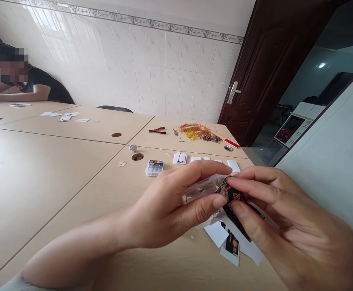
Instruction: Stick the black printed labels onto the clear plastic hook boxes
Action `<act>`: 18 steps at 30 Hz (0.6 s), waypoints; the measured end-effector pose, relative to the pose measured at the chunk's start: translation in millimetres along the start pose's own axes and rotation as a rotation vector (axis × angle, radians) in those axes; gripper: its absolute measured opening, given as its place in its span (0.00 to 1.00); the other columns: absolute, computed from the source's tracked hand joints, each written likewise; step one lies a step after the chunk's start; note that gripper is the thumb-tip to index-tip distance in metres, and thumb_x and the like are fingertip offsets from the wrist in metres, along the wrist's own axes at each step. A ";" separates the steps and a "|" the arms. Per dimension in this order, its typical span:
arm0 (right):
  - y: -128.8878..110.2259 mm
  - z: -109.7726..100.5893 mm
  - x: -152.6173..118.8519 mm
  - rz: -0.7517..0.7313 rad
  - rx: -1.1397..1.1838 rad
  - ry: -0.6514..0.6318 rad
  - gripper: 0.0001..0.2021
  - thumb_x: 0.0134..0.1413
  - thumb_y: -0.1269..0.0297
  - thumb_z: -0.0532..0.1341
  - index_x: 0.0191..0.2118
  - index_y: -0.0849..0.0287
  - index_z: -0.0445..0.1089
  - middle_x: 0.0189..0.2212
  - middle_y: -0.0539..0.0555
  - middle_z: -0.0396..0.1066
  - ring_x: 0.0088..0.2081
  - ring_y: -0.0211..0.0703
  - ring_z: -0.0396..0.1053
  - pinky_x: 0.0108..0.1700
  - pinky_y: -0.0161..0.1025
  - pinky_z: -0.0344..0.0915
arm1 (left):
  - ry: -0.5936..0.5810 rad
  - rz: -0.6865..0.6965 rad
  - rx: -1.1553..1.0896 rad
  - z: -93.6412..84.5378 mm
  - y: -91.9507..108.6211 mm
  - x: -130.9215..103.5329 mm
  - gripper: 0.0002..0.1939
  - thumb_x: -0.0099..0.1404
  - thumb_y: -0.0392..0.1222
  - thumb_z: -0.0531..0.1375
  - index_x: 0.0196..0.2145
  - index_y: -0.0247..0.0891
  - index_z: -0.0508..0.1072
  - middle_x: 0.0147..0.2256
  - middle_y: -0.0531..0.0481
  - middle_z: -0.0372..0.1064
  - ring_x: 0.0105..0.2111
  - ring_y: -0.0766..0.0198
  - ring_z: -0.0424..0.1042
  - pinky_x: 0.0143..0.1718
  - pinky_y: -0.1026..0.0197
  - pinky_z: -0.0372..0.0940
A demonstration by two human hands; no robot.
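My left hand [176,202] is closed round a clear plastic box [199,191], thumb in front and fingers over its top. A black printed label [238,212] with red marks lies against the right end of the box. My right hand [288,218] pinches this label between thumb and fingertips, close beside my left thumb. Beneath the hands, white paper pieces [217,233] and a card with a black printed label [232,244] rest on the table. My fingers hide part of the box.
On the table [104,194] are a filled clear case [154,167], white cards [180,158], red-handled pliers [157,130], a copper wire bundle [197,130] and crumpled foil [133,148]. A person [28,81] leans on the far left end. A dark door [255,60] stands behind.
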State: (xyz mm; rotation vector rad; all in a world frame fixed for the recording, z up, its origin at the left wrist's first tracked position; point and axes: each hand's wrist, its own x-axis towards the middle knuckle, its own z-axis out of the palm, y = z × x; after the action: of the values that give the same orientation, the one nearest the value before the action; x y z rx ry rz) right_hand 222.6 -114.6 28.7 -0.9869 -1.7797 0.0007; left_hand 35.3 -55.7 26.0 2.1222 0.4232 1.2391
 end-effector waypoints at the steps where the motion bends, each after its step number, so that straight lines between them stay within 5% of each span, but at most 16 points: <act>1: -1.2 -0.6 -0.6 -0.004 -0.006 0.002 0.10 0.61 0.71 0.63 0.45 0.52 0.78 0.44 0.48 0.75 0.43 0.34 0.77 0.42 0.23 0.76 | -0.002 -0.006 -0.009 0.3 0.1 -0.5 0.12 0.72 0.43 0.61 0.52 0.39 0.71 0.40 0.48 0.78 0.36 0.63 0.76 0.37 0.63 0.71; 18: -3.7 7.0 -6.6 -0.154 -0.241 0.057 0.14 0.62 0.77 0.63 0.51 0.59 0.75 0.48 0.50 0.72 0.46 0.31 0.74 0.50 0.21 0.72 | 0.024 0.060 0.060 3.5 -1.1 -5.0 0.14 0.73 0.40 0.60 0.55 0.40 0.67 0.42 0.50 0.77 0.38 0.66 0.76 0.40 0.66 0.71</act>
State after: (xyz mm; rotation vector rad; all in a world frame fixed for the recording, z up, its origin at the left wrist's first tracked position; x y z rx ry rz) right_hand 215.5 -118.1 22.0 -1.0056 -1.8273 -0.3425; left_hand 35.8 -58.9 20.7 2.1869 0.4150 1.3022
